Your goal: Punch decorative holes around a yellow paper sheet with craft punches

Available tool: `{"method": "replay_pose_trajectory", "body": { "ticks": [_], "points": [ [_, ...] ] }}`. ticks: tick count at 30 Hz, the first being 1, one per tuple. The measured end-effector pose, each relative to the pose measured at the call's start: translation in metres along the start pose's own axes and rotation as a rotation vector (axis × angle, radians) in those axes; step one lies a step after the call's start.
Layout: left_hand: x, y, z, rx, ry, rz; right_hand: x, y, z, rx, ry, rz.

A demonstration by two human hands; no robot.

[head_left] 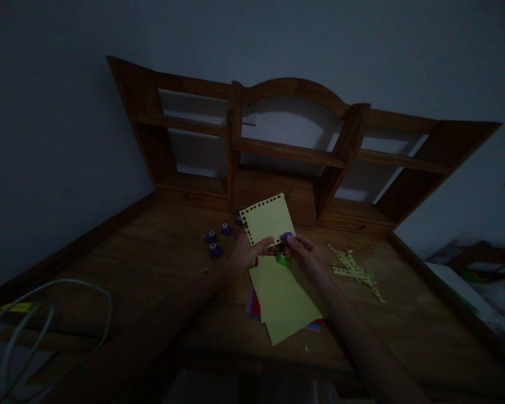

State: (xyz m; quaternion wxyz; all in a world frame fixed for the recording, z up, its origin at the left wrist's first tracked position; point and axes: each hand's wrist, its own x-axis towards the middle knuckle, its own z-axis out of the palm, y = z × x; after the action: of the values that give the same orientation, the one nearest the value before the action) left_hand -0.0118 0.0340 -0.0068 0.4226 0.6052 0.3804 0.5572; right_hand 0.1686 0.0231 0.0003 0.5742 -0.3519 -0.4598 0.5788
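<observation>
My left hand (248, 249) pinches the lower left edge of a yellow sheet of paper (269, 220), held up above the desk. Rows of small punched holes run along the sheet's top, left and bottom edges. My right hand (305, 249) grips a purple craft punch (287, 238) at the sheet's lower right corner. Several more purple punches (215, 249) stand on the desk left of my left hand. Beneath my hands lies a stack of yellow paper (288, 297) over coloured sheets, with a green piece (283, 259) at its top edge.
Punched yellow strips (356, 270) lie crossed on the right of the wooden desk (160, 247), and small paper scraps are scattered about. A wooden shelf unit (290, 151) rises at the back. A white cable (105, 297) loops at the front left.
</observation>
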Motion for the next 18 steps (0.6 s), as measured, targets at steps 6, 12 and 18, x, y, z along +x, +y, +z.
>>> {"method": "replay_pose_trajectory", "body": {
  "ticks": [6, 12, 18],
  "points": [
    [-0.0004, 0.0021, 0.0011, -0.021, -0.002, -0.026, 0.0015, 0.0022, -0.0013, -0.031, -0.035, 0.000],
    [0.0005, -0.0034, 0.0008, -0.026, -0.017, -0.026, -0.0003, -0.0017, -0.0008, -0.064, -0.056, 0.007],
    [0.0004, -0.0011, 0.0005, -0.036, -0.050, 0.002, -0.0030, -0.0029, 0.0010, -0.104, -0.054, 0.011]
  ]
}}
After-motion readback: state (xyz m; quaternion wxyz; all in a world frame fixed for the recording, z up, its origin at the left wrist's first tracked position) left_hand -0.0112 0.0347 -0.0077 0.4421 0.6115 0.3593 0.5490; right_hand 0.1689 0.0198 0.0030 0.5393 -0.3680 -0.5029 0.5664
